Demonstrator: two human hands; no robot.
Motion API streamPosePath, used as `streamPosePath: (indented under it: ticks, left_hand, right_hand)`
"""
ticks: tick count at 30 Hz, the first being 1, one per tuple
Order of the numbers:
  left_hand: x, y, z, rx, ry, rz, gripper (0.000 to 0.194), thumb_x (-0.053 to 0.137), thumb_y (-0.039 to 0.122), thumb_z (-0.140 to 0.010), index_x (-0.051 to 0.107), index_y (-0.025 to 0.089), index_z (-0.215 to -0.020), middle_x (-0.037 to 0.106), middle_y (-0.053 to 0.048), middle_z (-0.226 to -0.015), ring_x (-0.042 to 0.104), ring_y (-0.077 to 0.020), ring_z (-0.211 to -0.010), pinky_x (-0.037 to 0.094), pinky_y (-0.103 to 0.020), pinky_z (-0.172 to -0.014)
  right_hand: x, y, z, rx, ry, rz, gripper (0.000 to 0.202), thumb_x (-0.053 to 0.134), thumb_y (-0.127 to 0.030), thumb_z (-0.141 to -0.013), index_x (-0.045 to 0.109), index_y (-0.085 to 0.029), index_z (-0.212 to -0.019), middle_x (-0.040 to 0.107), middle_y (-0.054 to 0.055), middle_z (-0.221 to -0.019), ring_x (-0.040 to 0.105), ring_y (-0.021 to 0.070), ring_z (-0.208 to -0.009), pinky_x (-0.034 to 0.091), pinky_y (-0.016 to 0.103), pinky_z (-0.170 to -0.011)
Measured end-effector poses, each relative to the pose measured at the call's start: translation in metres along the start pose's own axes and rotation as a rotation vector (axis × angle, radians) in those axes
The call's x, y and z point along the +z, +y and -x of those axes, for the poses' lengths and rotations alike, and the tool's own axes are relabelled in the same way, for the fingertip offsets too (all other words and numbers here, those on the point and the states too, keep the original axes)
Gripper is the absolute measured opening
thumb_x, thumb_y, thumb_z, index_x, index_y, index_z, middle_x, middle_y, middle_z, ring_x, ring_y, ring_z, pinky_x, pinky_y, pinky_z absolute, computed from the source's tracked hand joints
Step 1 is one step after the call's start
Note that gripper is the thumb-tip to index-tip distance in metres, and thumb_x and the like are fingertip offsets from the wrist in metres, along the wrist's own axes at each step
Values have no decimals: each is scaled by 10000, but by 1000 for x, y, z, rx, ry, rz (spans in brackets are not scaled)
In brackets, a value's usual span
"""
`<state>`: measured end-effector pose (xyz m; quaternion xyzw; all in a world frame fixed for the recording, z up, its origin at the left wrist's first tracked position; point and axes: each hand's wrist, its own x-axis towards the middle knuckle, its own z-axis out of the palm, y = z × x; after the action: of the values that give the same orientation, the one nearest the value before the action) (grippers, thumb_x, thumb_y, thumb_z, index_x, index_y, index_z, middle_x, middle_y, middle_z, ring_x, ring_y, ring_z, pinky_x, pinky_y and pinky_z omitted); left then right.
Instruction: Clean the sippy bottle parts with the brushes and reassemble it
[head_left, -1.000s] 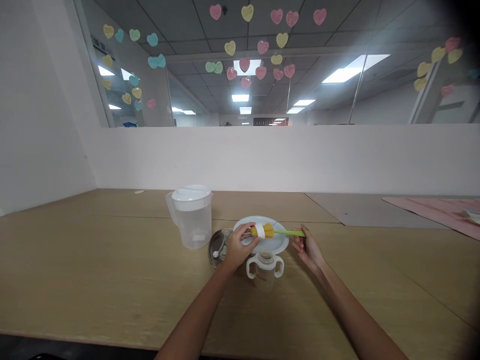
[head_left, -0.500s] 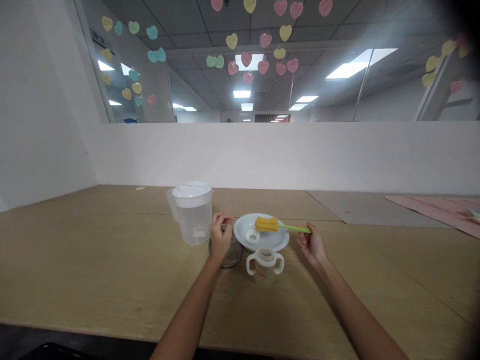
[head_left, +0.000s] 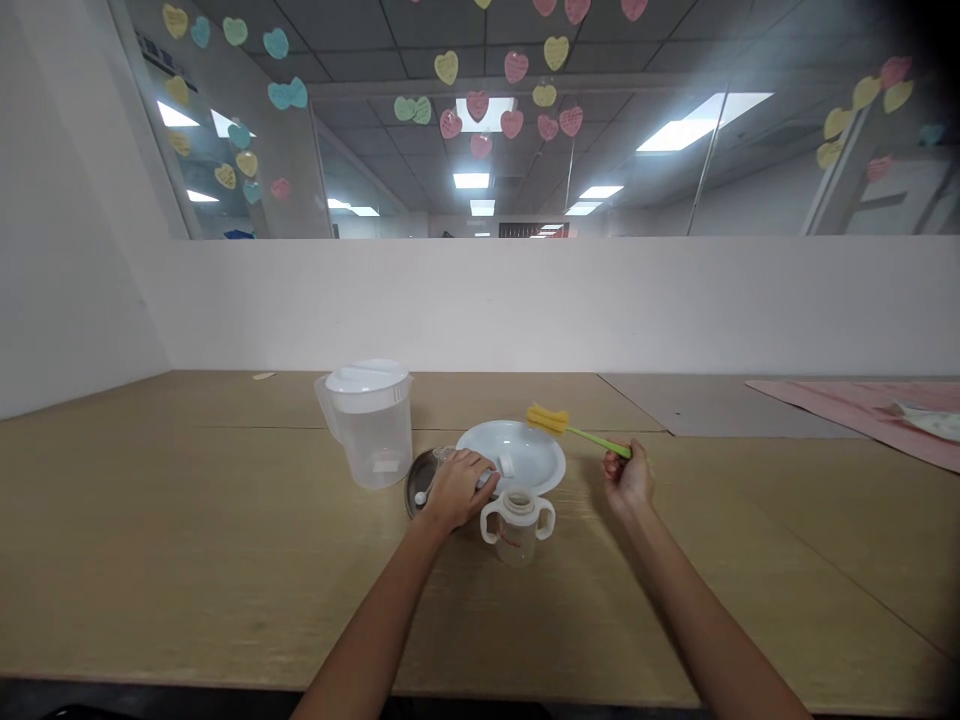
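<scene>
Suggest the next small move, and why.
Probably ease the left hand toward the brush: a pale piece shows at its fingers, apparently held, while the right hand grips the brush's handle, leaving the yellow head free.

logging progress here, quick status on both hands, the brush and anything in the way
Right hand holding brush by its handle. Left hand over dish, grip unclear. Bottle upright in front of plate, might obstruct.
</scene>
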<state>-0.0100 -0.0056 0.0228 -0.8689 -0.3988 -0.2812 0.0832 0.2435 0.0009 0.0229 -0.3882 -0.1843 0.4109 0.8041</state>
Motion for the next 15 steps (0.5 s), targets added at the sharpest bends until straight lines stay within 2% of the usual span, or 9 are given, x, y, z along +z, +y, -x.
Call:
streamPosePath:
  ticks: [5, 10, 13, 15]
  left_hand:
    - [0, 1, 0, 2, 3, -9, 303, 332, 326, -857, 595, 180, -823, 616, -45, -838, 511, -170, -820, 357, -314, -772]
    - [1, 1, 1, -32, 20, 47, 296, 360, 333, -844, 603, 174, -784, 621, -47, -812, 523, -173, -821, 371, -312, -773]
    - [0, -2, -6, -123, 59, 189, 295, 352, 318, -843, 608, 177, -803, 635, -40, -850, 540, -163, -840, 390, -296, -784]
    - [0, -5, -17, -188, 36, 247, 270, 372, 300, -826, 613, 180, -850, 639, -41, -897, 550, -164, -863, 403, -289, -787]
  right_hand:
    - [-4, 3, -6, 5, -24, -27, 298, 407, -435, -791, 365, -196, -619, 373, -82, -398, 306, 39, -310, 233, 164, -311]
    - [-20, -5, -16, 64, -57, -129, 318, 351, -326, -847, 286, -198, -563, 249, -102, -373, 216, 30, -292, 212, 147, -310]
    - [-20, -16, -36, 8, -129, -7, 382, 324, -321, -861, 210, -196, -519, 215, -92, -368, 221, 35, -293, 254, 150, -319]
    - [-9, -26, -58, -61, -177, 82, 399, 349, -320, -850, 203, -198, -500, 257, -78, -373, 295, 45, -311, 323, 168, -342]
